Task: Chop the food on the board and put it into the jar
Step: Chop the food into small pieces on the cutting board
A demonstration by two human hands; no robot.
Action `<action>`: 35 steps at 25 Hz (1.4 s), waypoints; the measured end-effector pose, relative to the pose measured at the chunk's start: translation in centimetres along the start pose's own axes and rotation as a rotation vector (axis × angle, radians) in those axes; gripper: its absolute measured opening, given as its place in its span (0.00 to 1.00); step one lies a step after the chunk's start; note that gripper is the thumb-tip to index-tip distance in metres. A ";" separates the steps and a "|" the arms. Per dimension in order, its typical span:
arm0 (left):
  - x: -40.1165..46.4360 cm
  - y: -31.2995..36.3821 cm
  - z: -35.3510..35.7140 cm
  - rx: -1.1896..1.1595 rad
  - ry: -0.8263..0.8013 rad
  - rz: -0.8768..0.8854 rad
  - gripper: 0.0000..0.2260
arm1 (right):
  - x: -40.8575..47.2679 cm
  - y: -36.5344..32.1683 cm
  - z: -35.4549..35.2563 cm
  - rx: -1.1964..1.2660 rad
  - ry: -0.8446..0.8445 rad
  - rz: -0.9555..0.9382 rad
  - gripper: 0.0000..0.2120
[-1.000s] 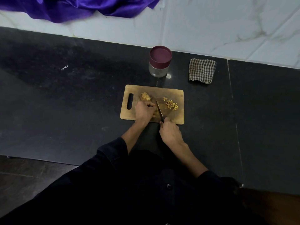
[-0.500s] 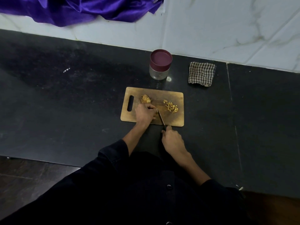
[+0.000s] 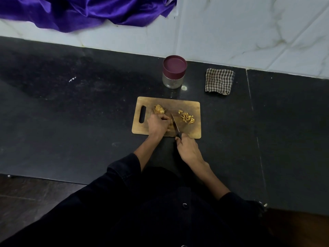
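Observation:
A wooden cutting board (image 3: 188,107) lies on the black counter. My left hand (image 3: 157,124) curls over a piece of yellow-brown food at the board's middle and holds it down; most of that piece is hidden under the fingers. An uncut chunk (image 3: 159,109) sits just beyond that hand. A small pile of chopped bits (image 3: 187,117) lies on the board's right side. My right hand (image 3: 187,147) grips the dark handle of a knife (image 3: 175,124), whose blade rests right beside my left fingers. Behind the board stands a glass jar (image 3: 173,72) with its maroon lid on.
A folded checked cloth (image 3: 219,81) lies right of the jar near the white marble wall. Purple fabric (image 3: 85,11) hangs over the wall at top left. The black counter (image 3: 71,113) extends wide to the left and right of the board.
The knife has worked slightly back and forth beside my left fingers, and my right hand has drawn a little toward me. The camera view has shifted down slightly.

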State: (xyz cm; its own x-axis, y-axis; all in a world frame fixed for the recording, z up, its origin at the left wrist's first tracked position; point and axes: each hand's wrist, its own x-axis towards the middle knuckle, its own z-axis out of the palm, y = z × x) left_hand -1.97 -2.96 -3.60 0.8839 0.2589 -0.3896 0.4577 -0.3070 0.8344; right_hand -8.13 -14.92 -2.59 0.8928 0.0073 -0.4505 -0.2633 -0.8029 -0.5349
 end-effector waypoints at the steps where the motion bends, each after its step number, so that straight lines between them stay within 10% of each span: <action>1: 0.0 0.0 0.0 -0.002 -0.002 0.002 0.04 | 0.1 -0.1 0.0 -0.011 0.002 -0.005 0.13; 35: 0.2 -0.1 -0.2 0.017 0.004 0.017 0.04 | 1.2 -0.7 0.2 -0.059 0.002 -0.037 0.13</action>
State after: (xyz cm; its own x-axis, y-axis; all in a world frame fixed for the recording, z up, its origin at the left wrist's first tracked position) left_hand -1.88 -2.71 -3.72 0.8912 0.2573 -0.3736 0.4441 -0.3265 0.8344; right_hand -6.95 -14.23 -2.90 0.9022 0.0367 -0.4298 -0.2081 -0.8357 -0.5083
